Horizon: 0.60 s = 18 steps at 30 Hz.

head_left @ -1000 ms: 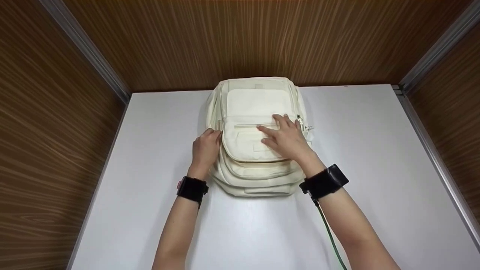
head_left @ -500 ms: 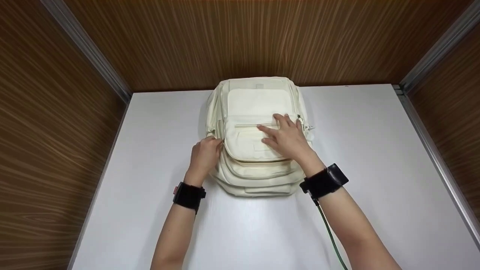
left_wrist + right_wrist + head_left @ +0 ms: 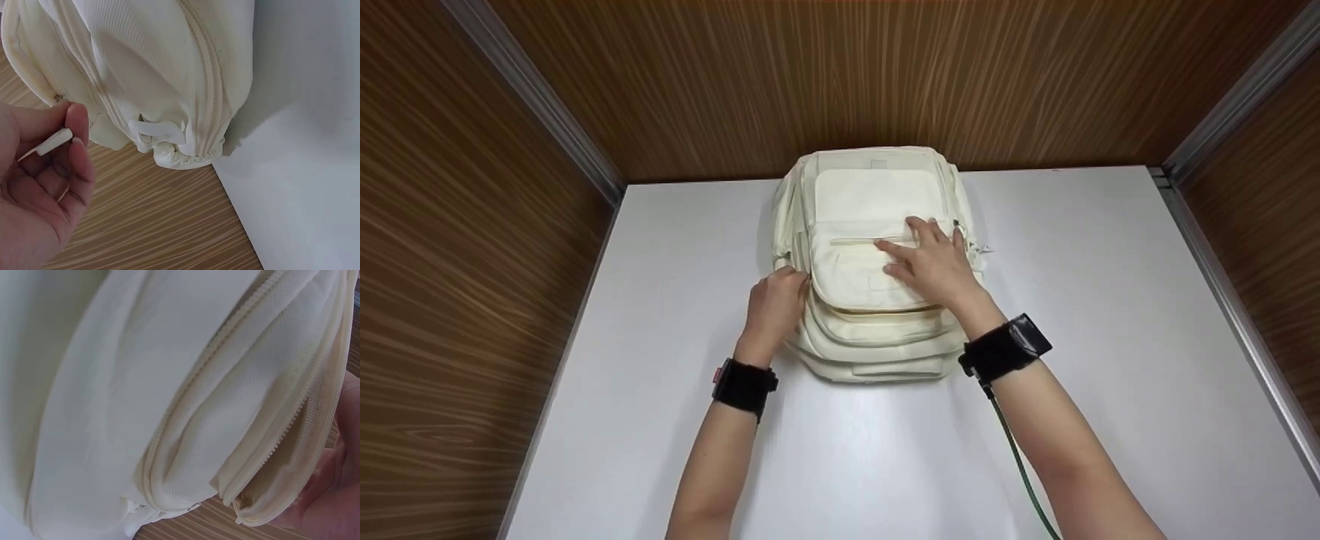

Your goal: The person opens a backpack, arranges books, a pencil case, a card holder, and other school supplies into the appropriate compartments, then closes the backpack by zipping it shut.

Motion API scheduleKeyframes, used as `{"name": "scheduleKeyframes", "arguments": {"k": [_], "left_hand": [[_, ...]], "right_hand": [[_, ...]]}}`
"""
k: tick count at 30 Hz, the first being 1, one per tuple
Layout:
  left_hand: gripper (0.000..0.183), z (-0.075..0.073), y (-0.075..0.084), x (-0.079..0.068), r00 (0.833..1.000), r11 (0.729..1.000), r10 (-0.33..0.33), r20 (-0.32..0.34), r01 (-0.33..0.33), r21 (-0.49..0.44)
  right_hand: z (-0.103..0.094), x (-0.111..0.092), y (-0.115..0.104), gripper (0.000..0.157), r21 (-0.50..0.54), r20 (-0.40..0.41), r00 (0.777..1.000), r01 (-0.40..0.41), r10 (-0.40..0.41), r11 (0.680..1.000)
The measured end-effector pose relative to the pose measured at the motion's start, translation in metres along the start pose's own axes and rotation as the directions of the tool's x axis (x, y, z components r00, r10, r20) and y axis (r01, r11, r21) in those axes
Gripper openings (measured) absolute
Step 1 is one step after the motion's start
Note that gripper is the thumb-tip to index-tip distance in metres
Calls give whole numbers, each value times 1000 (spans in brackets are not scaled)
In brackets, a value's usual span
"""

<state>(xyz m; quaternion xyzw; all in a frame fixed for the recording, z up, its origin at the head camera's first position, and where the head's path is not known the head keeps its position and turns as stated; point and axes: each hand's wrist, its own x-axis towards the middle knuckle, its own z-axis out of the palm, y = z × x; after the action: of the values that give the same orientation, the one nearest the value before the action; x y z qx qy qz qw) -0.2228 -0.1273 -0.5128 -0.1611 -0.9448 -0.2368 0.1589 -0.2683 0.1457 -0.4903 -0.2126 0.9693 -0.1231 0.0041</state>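
Note:
A cream backpack [image 3: 877, 196] lies front up on the white table, its front pocket partly unzipped along the lower edge. At the pocket's left edge, my left hand [image 3: 774, 304] pinches a zipper pull; its pale tab [image 3: 54, 142] shows inside the curled fingers in the left wrist view. The slider [image 3: 58, 99] sits just above the fingertips. My right hand [image 3: 936, 270] rests on the pocket's front with fingers spread. In the right wrist view, the open zipper teeth [image 3: 284, 434] gape beside that hand.
Brown wood-grain panels [image 3: 840, 82] enclose the white table [image 3: 1110, 300] at the back and sides. Both wrists wear black bands, and a green cable [image 3: 1020, 461] runs from the right one. An elastic-edged side pocket [image 3: 183, 160] hangs on the bag's side.
My left hand has slid down the pocket's left edge toward the bag's lower end. The right hand stays at the same spot on the bag. The view has tilted slightly.

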Motion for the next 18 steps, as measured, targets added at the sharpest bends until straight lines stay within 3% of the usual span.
{"name": "scheduleKeyframes", "arguments": {"k": [12,18], "left_hand": [[7,-11,8,-18,984,986,129,119,-115,-117],[15,-20,14,-17,968,982,145,207,-114,-154]], "right_hand": [[2,-1,1,46,5,-23,1000,21,-21,1000],[3,-2,1,47,10,-29,999,19,-19,1000]]}}
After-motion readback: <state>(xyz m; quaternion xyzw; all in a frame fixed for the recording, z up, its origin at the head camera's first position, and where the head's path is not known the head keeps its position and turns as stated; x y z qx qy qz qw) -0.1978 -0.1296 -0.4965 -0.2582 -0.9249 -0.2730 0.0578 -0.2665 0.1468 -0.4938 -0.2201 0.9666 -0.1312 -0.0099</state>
